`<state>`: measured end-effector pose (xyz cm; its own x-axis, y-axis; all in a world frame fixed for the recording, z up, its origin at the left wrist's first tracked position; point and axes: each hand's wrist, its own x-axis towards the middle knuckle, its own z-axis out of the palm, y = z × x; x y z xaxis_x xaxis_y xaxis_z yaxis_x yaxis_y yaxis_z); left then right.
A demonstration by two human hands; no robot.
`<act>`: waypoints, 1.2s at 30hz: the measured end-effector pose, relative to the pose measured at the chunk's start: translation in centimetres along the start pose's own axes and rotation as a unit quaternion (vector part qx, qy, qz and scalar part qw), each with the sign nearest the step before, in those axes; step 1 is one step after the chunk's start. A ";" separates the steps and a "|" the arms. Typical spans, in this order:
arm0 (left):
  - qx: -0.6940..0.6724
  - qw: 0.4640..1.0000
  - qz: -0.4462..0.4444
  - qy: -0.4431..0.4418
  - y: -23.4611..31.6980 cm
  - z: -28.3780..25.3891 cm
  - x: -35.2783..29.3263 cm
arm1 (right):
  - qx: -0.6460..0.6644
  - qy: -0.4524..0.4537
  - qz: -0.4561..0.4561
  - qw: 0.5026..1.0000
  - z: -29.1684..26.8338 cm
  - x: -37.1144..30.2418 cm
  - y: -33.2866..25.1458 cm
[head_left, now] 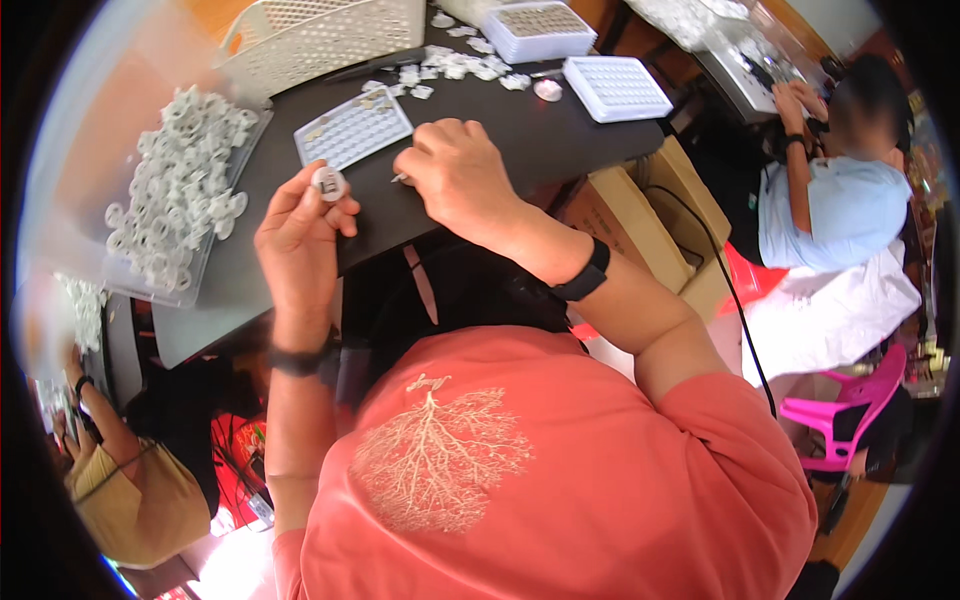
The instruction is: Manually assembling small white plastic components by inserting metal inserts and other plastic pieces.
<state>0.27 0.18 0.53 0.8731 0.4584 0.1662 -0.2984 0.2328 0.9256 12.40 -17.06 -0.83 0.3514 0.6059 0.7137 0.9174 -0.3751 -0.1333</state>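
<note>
Two bare hands work over a dark, flat-topped bench (pixel 520 130). The left hand (pixel 300 240) has its fingers closed around a small round white plastic ring piece with a dark centre (pixel 329 183), pinched between thumb and fingertips just off the near edge of the bench, its flat face turned up toward the camera; being round, it shows no clear long axis. The right hand (pixel 462 178) is curled with its fingers closed on a thin, pale pin-like tool (pixel 400 178), whose tip pokes out leftward toward the ring piece; most of it is hidden inside the fist, so its shape is hard to make out.

On the bench just beyond the hands lies a flat white gridded tray (pixel 352 128), with only a few small parts sitting in its cells. At the left end of the bench a clear plastic bin (pixel 190 270) holds a heap of white ring-shaped parts (pixel 175 190). At the far edge of the bench stands a white perforated plastic basket (pixel 320 40), its contents out of sight and its top cut off. Toward the right end of the bench are two white cell trays: one (pixel 615 88) looks unfilled, the other (pixel 540 28) holds rows of small greyish parts. Loose white pieces (pixel 450 68) lie scattered between the trays and the basket.
</note>
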 end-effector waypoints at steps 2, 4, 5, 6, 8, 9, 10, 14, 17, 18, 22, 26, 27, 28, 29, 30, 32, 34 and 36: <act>-0.019 1.000 -0.005 0.003 -0.4 0.0 0.1 | 0.032 0.015 -0.004 0.999 0.4 -0.1 0.5; -0.052 0.998 -0.019 -0.008 -0.4 -0.2 0.3 | 0.066 0.006 0.014 0.998 -0.6 0.1 0.2; -0.063 0.998 -0.021 -0.018 -0.6 -0.4 0.3 | 0.093 0.002 0.022 0.995 -0.9 0.3 0.2; -0.062 0.998 -0.018 -0.019 -0.6 -0.3 0.3 | 0.170 -0.013 0.057 0.984 -1.2 0.5 0.1; -0.066 0.998 -0.018 -0.014 -0.6 0.0 0.0 | 0.325 -0.048 0.135 0.935 -2.2 1.4 -0.5; -0.070 0.997 -0.019 -0.005 -0.6 0.0 -0.1 | 0.338 -0.048 0.127 0.931 -2.8 2.1 -0.8; -0.090 0.996 -0.022 -0.007 -0.5 -0.2 -0.1 | 0.366 -0.111 0.128 0.915 -3.5 2.9 -1.1; -0.127 0.991 -0.002 0.049 1.0 1.4 0.4 | 0.441 -0.233 0.080 0.863 -4.3 5.0 -2.9; -0.206 0.977 -0.035 0.040 1.4 1.5 1.0 | 0.457 -0.277 0.107 0.839 -3.0 5.6 -4.1; -0.216 0.974 -0.054 0.033 1.2 1.6 1.1 | 0.456 -0.286 0.133 0.832 -2.5 5.7 -4.3; -0.245 0.967 -0.072 0.026 0.9 1.4 1.1 | 0.492 -0.241 0.156 0.822 -2.0 5.2 -5.3; -0.271 0.958 -0.085 0.038 0.5 1.0 0.7 | 0.482 -0.113 0.106 0.863 -0.3 3.5 -6.5; -0.271 0.958 -0.085 0.040 0.4 1.0 0.6 | 0.455 -0.070 0.064 0.886 -0.1 3.3 -6.7; -0.274 0.957 -0.091 0.034 0.5 1.0 0.5 | 0.488 -0.077 0.075 0.866 -0.3 3.3 -6.8; -0.276 0.956 -0.097 0.027 0.6 1.1 0.4 | 0.489 -0.078 0.075 0.866 -0.3 3.3 -6.9; -0.276 0.956 -0.098 0.026 0.8 1.3 0.4 | 0.511 -0.081 0.078 0.852 -0.4 3.3 -6.8; -0.243 0.962 -0.105 0.061 1.2 1.7 0.2 | 0.532 -0.083 0.083 0.839 -0.2 3.3 -7.0; -0.239 0.964 -0.100 0.055 1.2 1.4 0.2 | 0.490 -0.050 0.048 0.869 0.1 3.1 -7.4; -0.237 0.966 -0.095 0.049 1.2 1.2 0.1 | 0.491 -0.062 0.045 0.868 0.2 3.2 -7.4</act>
<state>0.47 -0.51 2.05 0.8957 0.4423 -0.0469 -0.2991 0.6770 0.6725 6.76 -12.23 2.26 0.3913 0.6991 0.5984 0.5803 0.3173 -0.7501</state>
